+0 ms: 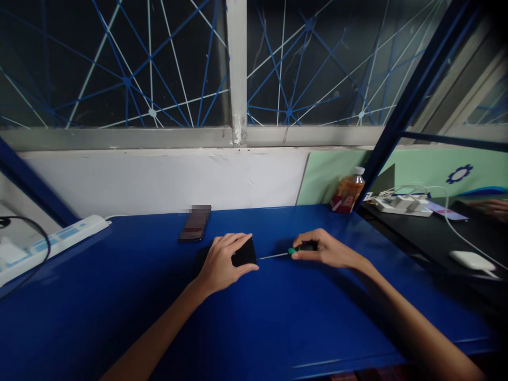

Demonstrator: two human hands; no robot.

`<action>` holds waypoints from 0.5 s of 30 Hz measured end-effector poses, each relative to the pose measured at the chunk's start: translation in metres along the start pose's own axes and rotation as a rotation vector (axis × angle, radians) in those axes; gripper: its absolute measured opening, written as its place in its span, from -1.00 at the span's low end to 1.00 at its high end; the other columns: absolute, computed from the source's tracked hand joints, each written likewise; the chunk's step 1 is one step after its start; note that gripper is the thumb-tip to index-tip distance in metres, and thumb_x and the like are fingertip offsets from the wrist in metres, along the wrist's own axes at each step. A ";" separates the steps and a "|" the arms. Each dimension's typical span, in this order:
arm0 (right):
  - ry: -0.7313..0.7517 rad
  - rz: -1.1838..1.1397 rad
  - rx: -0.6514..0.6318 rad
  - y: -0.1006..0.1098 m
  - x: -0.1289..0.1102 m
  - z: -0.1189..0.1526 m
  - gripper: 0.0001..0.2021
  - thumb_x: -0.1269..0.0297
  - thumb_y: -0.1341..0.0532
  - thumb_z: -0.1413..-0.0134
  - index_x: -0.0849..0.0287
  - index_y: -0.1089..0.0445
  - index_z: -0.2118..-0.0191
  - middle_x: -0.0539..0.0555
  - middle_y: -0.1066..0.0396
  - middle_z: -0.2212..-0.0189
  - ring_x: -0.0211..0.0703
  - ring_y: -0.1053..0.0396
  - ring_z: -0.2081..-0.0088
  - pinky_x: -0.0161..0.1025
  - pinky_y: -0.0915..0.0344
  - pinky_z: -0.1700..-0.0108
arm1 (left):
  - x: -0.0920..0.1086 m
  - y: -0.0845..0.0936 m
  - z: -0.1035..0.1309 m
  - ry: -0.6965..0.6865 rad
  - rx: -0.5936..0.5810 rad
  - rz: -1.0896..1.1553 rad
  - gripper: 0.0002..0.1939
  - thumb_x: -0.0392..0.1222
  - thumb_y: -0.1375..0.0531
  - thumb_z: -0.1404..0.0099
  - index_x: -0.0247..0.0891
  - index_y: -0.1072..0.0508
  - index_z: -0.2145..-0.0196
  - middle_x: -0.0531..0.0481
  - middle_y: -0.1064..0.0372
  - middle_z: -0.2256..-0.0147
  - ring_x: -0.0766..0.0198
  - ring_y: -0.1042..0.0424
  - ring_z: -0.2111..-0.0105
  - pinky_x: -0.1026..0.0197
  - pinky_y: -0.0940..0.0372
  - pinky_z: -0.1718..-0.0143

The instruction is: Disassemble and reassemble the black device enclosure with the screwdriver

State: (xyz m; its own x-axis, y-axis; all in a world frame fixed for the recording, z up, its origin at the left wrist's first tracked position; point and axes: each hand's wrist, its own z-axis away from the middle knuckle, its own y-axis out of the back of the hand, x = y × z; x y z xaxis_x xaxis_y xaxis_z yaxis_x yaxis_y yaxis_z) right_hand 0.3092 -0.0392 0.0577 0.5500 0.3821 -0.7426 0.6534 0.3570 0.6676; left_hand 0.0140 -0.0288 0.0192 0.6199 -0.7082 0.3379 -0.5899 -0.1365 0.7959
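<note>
My left hand [224,263] is closed around a flat black box-like object [245,254] lying on the blue table [270,323]. Its thumb lies along the near edge and the fingers reach over the far side. In my right hand [323,248] is a screwdriver [292,251] with a green and black handle, pinched between thumb and fingers. The thin metal shaft points left, its tip at or very near the right side of the black object; I cannot tell if they touch. What the black object is cannot be made out.
A dark phone [195,225] lies behind my left hand. At the back right stands a bottle [349,191] with an orange-brown drink. A white power strip [75,235] runs along the left. On the black table to the right are another power strip [405,203] and a white charger [472,260].
</note>
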 end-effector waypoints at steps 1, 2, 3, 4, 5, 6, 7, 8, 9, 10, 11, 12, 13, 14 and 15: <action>0.020 0.028 0.005 0.000 0.000 -0.001 -0.69 0.02 -0.21 -0.05 0.20 -0.46 0.36 -0.02 -0.35 0.52 -0.33 -0.17 0.53 -0.33 -0.05 0.51 | -0.001 0.000 0.000 -0.001 -0.001 -0.003 -0.32 0.11 -0.29 -0.11 -0.08 -0.24 -0.15 -0.13 -0.34 -0.03 -0.04 -0.31 -0.01 -0.12 -0.21 0.06; 0.037 0.052 0.010 -0.001 0.000 -0.001 -0.68 0.02 -0.19 -0.08 0.20 -0.47 0.37 -0.01 -0.36 0.50 -0.32 -0.18 0.51 -0.33 -0.05 0.50 | -0.001 0.000 0.000 -0.001 -0.004 -0.005 -0.33 0.11 -0.29 -0.12 -0.08 -0.24 -0.15 -0.13 -0.34 -0.04 -0.04 -0.30 -0.01 -0.13 -0.20 0.06; 0.043 0.069 0.013 -0.002 0.000 -0.002 -0.66 0.02 -0.16 -0.11 0.20 -0.47 0.39 0.00 -0.36 0.51 -0.32 -0.17 0.51 -0.32 -0.04 0.49 | -0.002 -0.001 0.000 0.001 -0.009 -0.008 -0.32 0.11 -0.29 -0.12 -0.07 -0.24 -0.15 -0.13 -0.34 -0.04 -0.04 -0.30 -0.01 -0.13 -0.19 0.06; 0.037 0.076 0.012 -0.003 0.000 -0.003 -0.64 0.02 -0.13 -0.14 0.21 -0.46 0.42 -0.01 -0.34 0.53 -0.32 -0.15 0.52 -0.32 -0.03 0.49 | -0.002 -0.001 0.001 0.003 -0.016 -0.010 -0.32 0.12 -0.29 -0.12 -0.07 -0.24 -0.15 -0.13 -0.34 -0.04 -0.04 -0.30 -0.01 -0.12 -0.19 0.05; 0.022 0.072 0.006 -0.004 0.001 -0.003 -0.62 0.02 -0.10 -0.16 0.21 -0.45 0.44 -0.03 -0.30 0.57 -0.33 -0.11 0.54 -0.32 -0.02 0.50 | -0.002 -0.001 0.001 0.006 -0.026 -0.013 -0.32 0.13 -0.29 -0.11 -0.07 -0.24 -0.15 -0.12 -0.34 -0.04 -0.04 -0.30 -0.01 -0.12 -0.19 0.05; 0.008 0.060 0.000 -0.005 0.002 -0.004 -0.61 0.02 -0.09 -0.17 0.22 -0.43 0.45 -0.04 -0.26 0.59 -0.34 -0.08 0.55 -0.32 0.00 0.51 | -0.002 -0.001 0.001 0.009 -0.035 -0.016 -0.31 0.13 -0.29 -0.11 -0.07 -0.23 -0.15 -0.11 -0.34 -0.04 -0.03 -0.30 -0.01 -0.11 -0.18 0.05; 0.001 0.045 -0.004 -0.007 0.003 -0.004 -0.63 0.02 -0.10 -0.16 0.22 -0.42 0.44 -0.06 -0.23 0.60 -0.35 -0.07 0.56 -0.33 0.00 0.51 | -0.001 -0.002 0.001 0.010 -0.045 -0.020 -0.31 0.14 -0.29 -0.11 -0.07 -0.23 -0.15 -0.11 -0.34 -0.04 -0.03 -0.30 -0.01 -0.10 -0.18 0.05; 0.001 0.026 -0.008 -0.008 0.004 -0.005 -0.66 0.02 -0.15 -0.12 0.22 -0.40 0.42 -0.07 -0.22 0.59 -0.35 -0.07 0.55 -0.34 -0.01 0.50 | -0.001 -0.002 0.002 0.008 -0.052 -0.025 -0.31 0.14 -0.28 -0.11 -0.07 -0.23 -0.15 -0.11 -0.34 -0.03 -0.02 -0.30 -0.01 -0.10 -0.18 0.05; 0.005 0.003 -0.008 -0.009 0.005 -0.005 -0.70 0.02 -0.21 -0.05 0.22 -0.38 0.39 -0.07 -0.22 0.57 -0.35 -0.09 0.53 -0.35 -0.03 0.49 | -0.001 -0.002 0.002 0.003 -0.059 -0.029 -0.31 0.15 -0.28 -0.12 -0.07 -0.23 -0.15 -0.11 -0.34 -0.03 -0.02 -0.30 0.00 -0.09 -0.18 0.05; 0.009 -0.021 -0.010 -0.009 0.006 -0.005 -0.70 0.04 -0.28 0.02 0.21 -0.35 0.37 -0.08 -0.23 0.55 -0.35 -0.11 0.52 -0.35 -0.05 0.48 | 0.000 -0.003 0.002 -0.004 -0.060 -0.034 -0.31 0.15 -0.27 -0.12 -0.08 -0.23 -0.15 -0.11 -0.34 -0.03 -0.01 -0.30 0.00 -0.08 -0.18 0.05; 0.009 -0.047 -0.015 -0.009 0.007 -0.005 -0.68 0.06 -0.33 0.09 0.20 -0.31 0.36 -0.08 -0.23 0.53 -0.35 -0.12 0.51 -0.36 -0.06 0.48 | 0.000 -0.003 0.002 -0.010 -0.059 -0.038 -0.32 0.15 -0.26 -0.13 -0.09 -0.24 -0.15 -0.12 -0.34 -0.03 -0.01 -0.30 0.00 -0.07 -0.18 0.05; 0.003 -0.073 -0.023 -0.009 0.008 -0.005 -0.66 0.08 -0.35 0.13 0.20 -0.28 0.37 -0.09 -0.23 0.53 -0.35 -0.12 0.51 -0.37 -0.07 0.48 | 0.000 -0.004 0.003 -0.018 -0.058 -0.043 -0.33 0.16 -0.26 -0.14 -0.10 -0.24 -0.15 -0.12 -0.35 -0.02 -0.01 -0.30 0.01 -0.07 -0.18 0.05; -0.008 -0.101 -0.035 -0.009 0.009 -0.005 -0.65 0.08 -0.36 0.14 0.19 -0.25 0.38 -0.09 -0.23 0.53 -0.36 -0.12 0.52 -0.37 -0.07 0.49 | -0.001 -0.004 0.003 -0.024 -0.058 -0.048 -0.33 0.17 -0.25 -0.14 -0.10 -0.25 -0.14 -0.12 -0.35 -0.02 -0.01 -0.30 0.01 -0.07 -0.18 0.05; -0.024 -0.129 -0.050 -0.009 0.010 -0.004 -0.65 0.08 -0.36 0.13 0.19 -0.24 0.39 -0.10 -0.23 0.54 -0.37 -0.12 0.53 -0.38 -0.07 0.51 | -0.001 -0.005 0.003 -0.030 -0.057 -0.052 -0.34 0.17 -0.24 -0.14 -0.10 -0.25 -0.14 -0.12 -0.35 -0.02 -0.01 -0.30 0.00 -0.07 -0.18 0.05; -0.046 -0.153 -0.066 -0.008 0.010 -0.004 -0.65 0.07 -0.35 0.12 0.18 -0.23 0.40 -0.10 -0.24 0.55 -0.37 -0.12 0.55 -0.38 -0.08 0.53 | -0.002 -0.006 0.004 -0.035 -0.056 -0.057 -0.34 0.18 -0.24 -0.15 -0.10 -0.25 -0.14 -0.12 -0.35 -0.02 -0.02 -0.30 0.00 -0.08 -0.18 0.06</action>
State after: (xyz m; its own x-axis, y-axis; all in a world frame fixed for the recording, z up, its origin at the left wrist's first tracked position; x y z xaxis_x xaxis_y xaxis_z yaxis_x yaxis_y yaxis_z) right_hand 0.3070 -0.0347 0.0451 0.4708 0.2799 -0.8366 0.6969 0.4635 0.5473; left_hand 0.0147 -0.0294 0.0123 0.6322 -0.7247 0.2743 -0.5239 -0.1390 0.8404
